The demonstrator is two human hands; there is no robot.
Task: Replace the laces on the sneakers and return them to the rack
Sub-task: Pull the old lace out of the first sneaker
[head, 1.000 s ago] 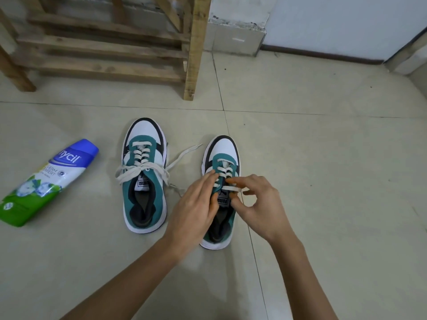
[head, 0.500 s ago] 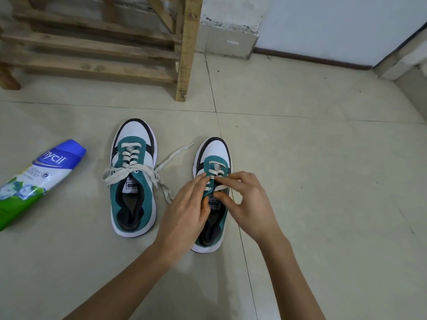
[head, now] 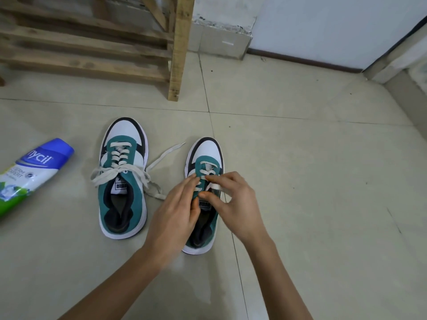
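Since a second ago little has changed: both hands stay at the middle eyelets of the half-laced sneaker (head: 205, 153) on the floor. The right hand (head: 235, 204) pinches its white lace (head: 216, 186) and the left hand (head: 175, 215) presses straight fingers (head: 188, 182) alongside. Lacing looks slow, and the rack (head: 178, 54) must wait.

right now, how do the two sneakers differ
The free sneaker, beside the bottle, has its loose lace trailing on the floor; the handled sneaker has the left hand touching and the right hand pinching its lace. The free sneaker sits nearer the rack than the handled sneaker. Both are teal, white and black.
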